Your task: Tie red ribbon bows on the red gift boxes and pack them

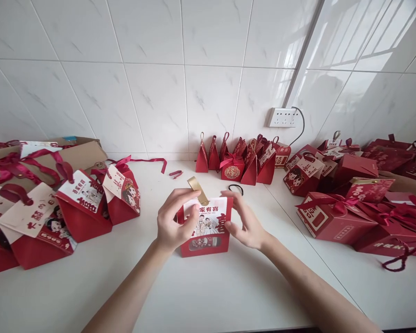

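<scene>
Two hands are working on one red gift box (208,233), which is standing upright mid-counter (201,291), just in front of the person. Left hand (173,224) is pinching the box's upper left edge, fingers clamped on it. Right hand (247,225) is touching the upper right corner, fingers curled and apart. Gold tab (198,190) is sticking up from the top. Piles of red boxes (333,217) are lying on both sides, and a black hair tie (235,188) is sitting behind.

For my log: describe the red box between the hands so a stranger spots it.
On the white countertop below the tiled wall, heaps of red boxes lie left and right. The small red paper gift box stands alone between them, held by the left hand and right hand, a gold strip sticking up.
</scene>
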`<state>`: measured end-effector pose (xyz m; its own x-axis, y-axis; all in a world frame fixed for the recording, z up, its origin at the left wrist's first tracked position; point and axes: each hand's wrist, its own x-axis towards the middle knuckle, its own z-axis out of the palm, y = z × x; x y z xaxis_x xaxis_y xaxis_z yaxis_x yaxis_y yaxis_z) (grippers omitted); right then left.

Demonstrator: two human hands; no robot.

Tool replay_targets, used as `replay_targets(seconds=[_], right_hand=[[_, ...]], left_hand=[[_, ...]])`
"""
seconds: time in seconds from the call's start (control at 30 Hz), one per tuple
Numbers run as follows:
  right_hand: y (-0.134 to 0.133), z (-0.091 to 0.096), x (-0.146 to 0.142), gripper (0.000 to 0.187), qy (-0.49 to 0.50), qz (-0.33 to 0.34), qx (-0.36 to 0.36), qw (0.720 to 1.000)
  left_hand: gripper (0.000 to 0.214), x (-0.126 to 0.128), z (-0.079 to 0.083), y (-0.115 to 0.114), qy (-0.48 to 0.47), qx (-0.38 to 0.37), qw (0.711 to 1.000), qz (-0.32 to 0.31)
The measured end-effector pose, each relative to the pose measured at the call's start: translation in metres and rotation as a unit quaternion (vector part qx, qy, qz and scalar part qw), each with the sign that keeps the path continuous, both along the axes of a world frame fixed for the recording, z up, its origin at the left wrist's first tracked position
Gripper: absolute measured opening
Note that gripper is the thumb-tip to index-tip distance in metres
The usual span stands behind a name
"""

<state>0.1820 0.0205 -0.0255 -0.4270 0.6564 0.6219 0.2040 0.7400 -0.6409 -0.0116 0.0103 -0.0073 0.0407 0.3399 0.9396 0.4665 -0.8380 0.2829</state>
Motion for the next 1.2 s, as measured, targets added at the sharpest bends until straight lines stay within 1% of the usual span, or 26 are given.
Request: replay_targets(seconds=[0.07,0.13,0.2,0.27,0.33,0.47,0.63,1.0,1.2], right_hand=[[-0.004,0.002,-0.007,0.038,0.076,-0.072,0.086,0.991],[-0.010,0.005,-0.013,0.032,0.087,-0.116,0.173,0.974],[-0.015,0.008,-0.018,0.030,0.057,-0.117,0.237,0.963],[-0.018,0.010,-0.021,0.029,0.042,-0.109,0.266,0.957],[-0.019,0.011,-0.022,0.028,0.056,-0.124,0.263,0.955],[-0.021,0.010,-0.024,0.024,0.070,-0.165,0.221,0.959],[-0.023,0.011,-0.025,0.017,0.064,-0.179,0.203,0.961],[-0.023,0.010,-0.026,0.013,0.066,-0.193,0.210,0.956],[-0.021,0.010,-0.027,0.011,0.068,-0.191,0.223,0.953]], left_hand=[[0.031,0.001,0.002,-0.002,0.008,0.001,1.000,-0.008],[0.035,0.003,0.004,-0.004,0.014,-0.002,0.999,-0.029],[0.039,0.005,0.004,-0.006,0.020,-0.008,0.998,-0.053],[0.042,0.007,0.004,-0.007,0.019,-0.018,0.997,-0.068],[0.043,0.007,0.005,-0.008,0.015,-0.028,0.996,-0.078],[0.044,0.006,0.007,-0.009,0.019,-0.044,0.993,-0.108],[0.045,0.006,0.008,-0.010,0.011,-0.062,0.991,-0.116],[0.039,0.010,0.009,-0.011,-0.008,-0.073,0.991,-0.108],[0.038,0.011,0.010,-0.013,-0.018,-0.116,0.987,-0.113]])
